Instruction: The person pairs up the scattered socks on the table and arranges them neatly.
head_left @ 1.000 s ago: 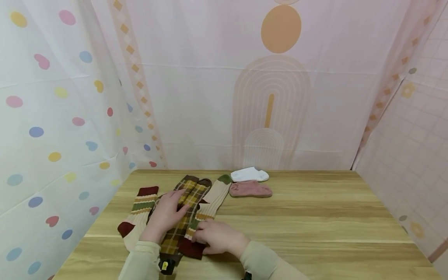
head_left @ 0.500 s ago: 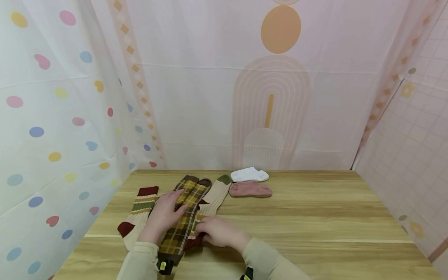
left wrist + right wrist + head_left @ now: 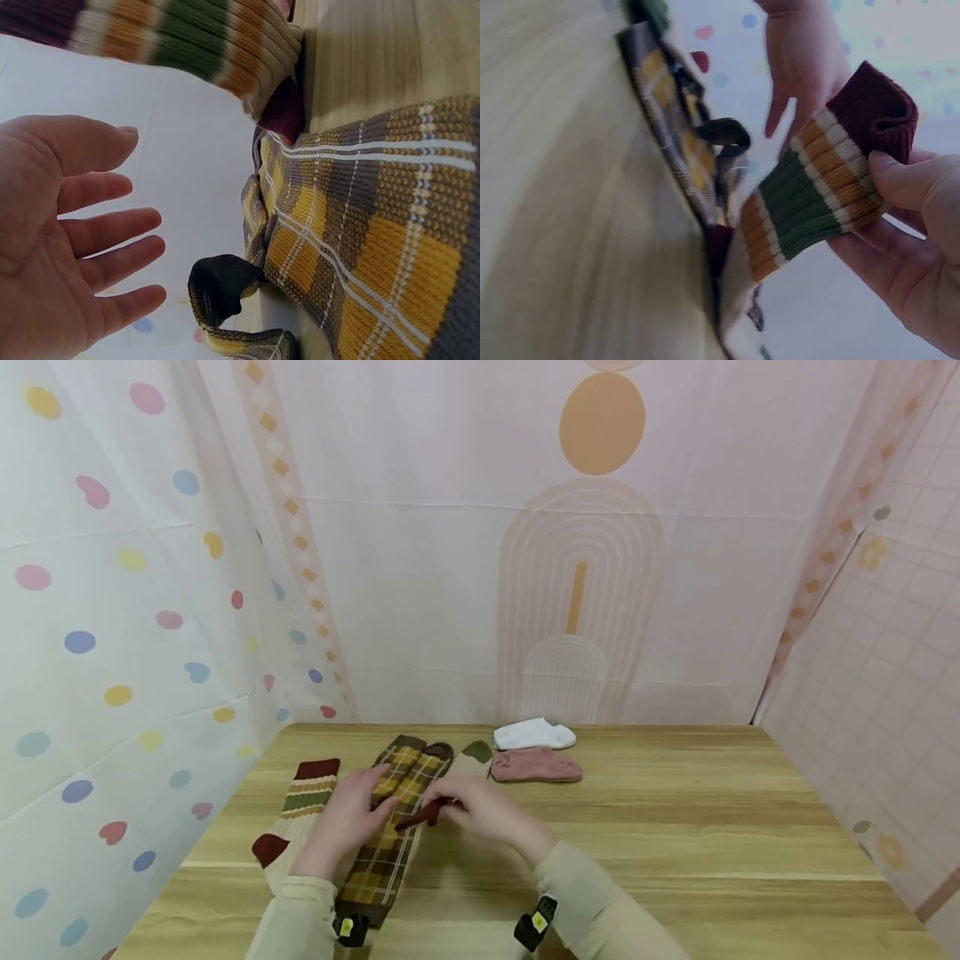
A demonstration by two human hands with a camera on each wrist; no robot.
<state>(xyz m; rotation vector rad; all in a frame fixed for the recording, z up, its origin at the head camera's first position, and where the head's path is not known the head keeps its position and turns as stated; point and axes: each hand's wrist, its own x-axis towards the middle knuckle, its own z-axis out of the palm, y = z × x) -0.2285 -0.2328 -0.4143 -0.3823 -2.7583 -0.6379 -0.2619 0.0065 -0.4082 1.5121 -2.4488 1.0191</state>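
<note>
My right hand [image 3: 487,810] pinches the maroon cuff of a cream sock [image 3: 804,191] with green and orange stripes. The cuff is lifted off the wooden table, while the green toe end lies beyond the hand. My left hand [image 3: 347,818] is over the brown and yellow plaid socks [image 3: 377,870], which lie side by side. Its fingers are extended and hold nothing in the left wrist view. Just left of that hand lies another cream striped sock [image 3: 306,802], with maroon cuff and heel, partly hidden by the forearm.
A white ankle sock [image 3: 534,734] lies at the table's back edge, with a pink ankle sock [image 3: 537,765] just in front of it. Patterned curtains [image 3: 420,610] hang behind the table [image 3: 675,843] and at both sides.
My right hand has taken the sock's maroon cuff up off the table and moved it away from me, toward the toe end. My left hand has stayed nearly in place.
</note>
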